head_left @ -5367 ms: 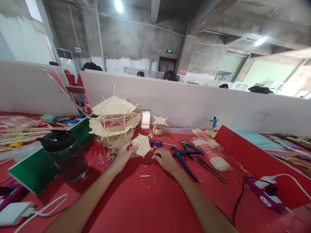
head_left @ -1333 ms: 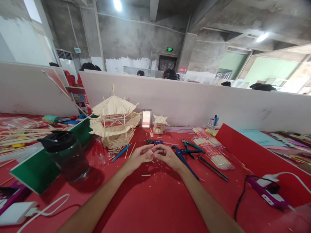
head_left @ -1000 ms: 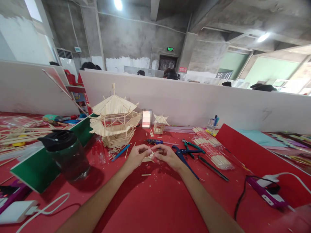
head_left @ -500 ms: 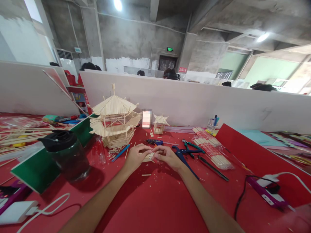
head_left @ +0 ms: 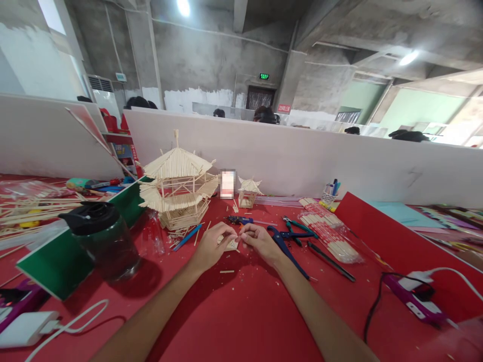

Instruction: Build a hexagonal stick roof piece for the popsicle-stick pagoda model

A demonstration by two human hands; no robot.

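My left hand (head_left: 215,243) and my right hand (head_left: 258,242) meet fingertip to fingertip over the middle of the red table (head_left: 241,322). Both have their fingers closed; whatever is pinched between them is too small to make out. Beneath and between them lies a small piece made of pale sticks (head_left: 231,244), partly covered by my left fingers. One short loose stick (head_left: 227,271) rests nearer to me. Behind my hands is a blue glue gun (head_left: 246,220). A large stick pavilion (head_left: 178,186) stands behind to the left, a tiny one (head_left: 249,193) straight behind.
A dark jug (head_left: 103,241) stands at left beside a green board (head_left: 56,271). Blue-handled cutters (head_left: 281,241), green-handled pliers (head_left: 302,229), a black tool (head_left: 331,261) and bagged sticks (head_left: 332,231) lie at right. A purple power strip (head_left: 415,301) is farther right.
My right fingers have shifted slightly and drawn in, and more of the small stick piece shows below my hands. The other objects are unmoved.
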